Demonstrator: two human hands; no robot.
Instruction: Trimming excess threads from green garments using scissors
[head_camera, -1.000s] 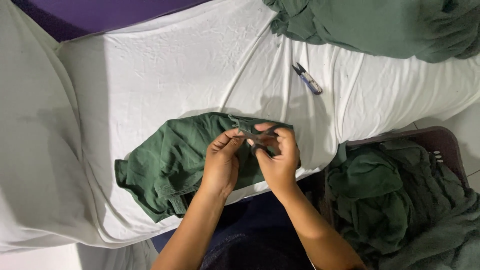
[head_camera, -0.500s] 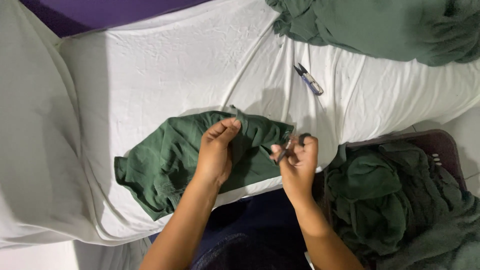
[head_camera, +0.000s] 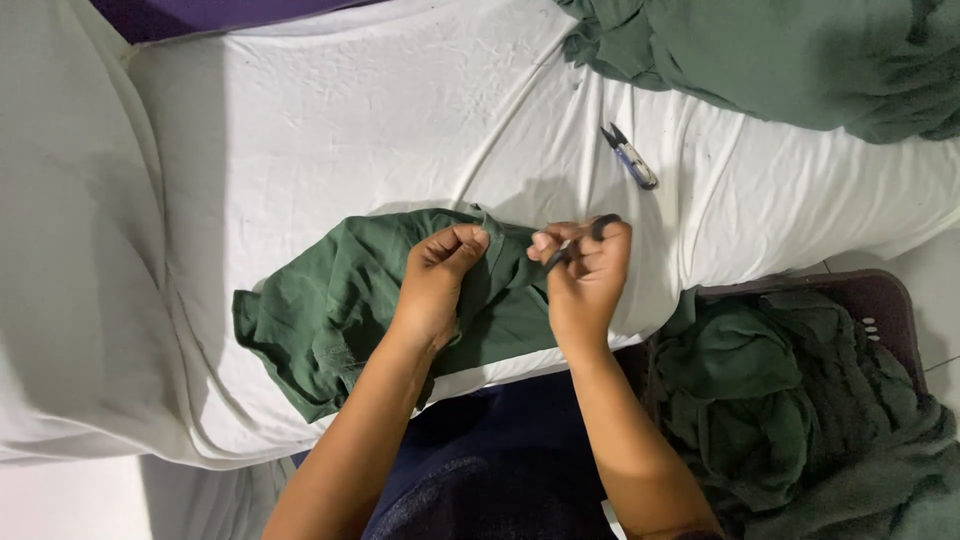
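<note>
The green cloth (head_camera: 340, 300) lies in front of you on the white sheet (head_camera: 330, 130), close to the near edge of the bed. It is dark green, crumpled and folded over itself, with one corner hanging a little over the edge by your left arm. Behind it the sheet is bare and wide, so there is lots of room up there and to the left.

Your left hand (head_camera: 440, 275) rests on the cloth with the fingers curled in, pinching a raised fold at the top. Your right hand (head_camera: 585, 275) is just beside it, closed around a small dark tool (head_camera: 578, 243). Its thin end sticks out toward the fold. You cannot tell if the tool touches the cloth.

A little further back on the sheet lies a small thread snipper (head_camera: 630, 156), well apart from your hands. A big heap of green cloth (head_camera: 800, 60) sits at the far right corner. Down by your right arm, off the bed, a dark basket (head_camera: 880, 300) is full of more green cloth.
</note>
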